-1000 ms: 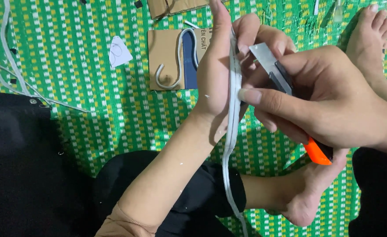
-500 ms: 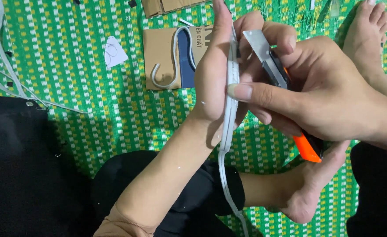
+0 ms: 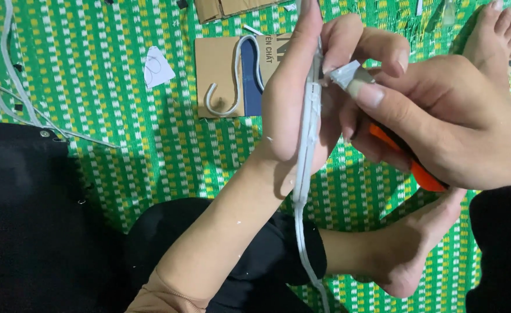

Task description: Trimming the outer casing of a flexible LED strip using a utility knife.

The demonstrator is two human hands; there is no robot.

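Observation:
My left hand [image 3: 293, 104] is raised, palm turned right, and grips a long pale grey strip [image 3: 305, 174] that runs along its palm and hangs down past my wrist toward my legs. My right hand [image 3: 441, 122] holds an orange-handled utility knife [image 3: 409, 159]. Its metal blade tip [image 3: 348, 78] sits against the upper part of the strip, pinned under my right thumb and next to my left fingers. The top end of the strip is hidden behind my left fingers.
I sit cross-legged on a green, yellow and white woven mat [image 3: 122, 69]. A cardboard piece [image 3: 223, 72] with a curled grey strip and a dark blue shape lies ahead. A white paper scrap [image 3: 157, 66] and thin strip offcuts [image 3: 17, 98] lie left. My bare feet [image 3: 493, 40] flank the hands.
My right hand has slid the knife up the strip toward my left fingertips, and the thumb now covers the blade. Both hands look closer and a little lower.

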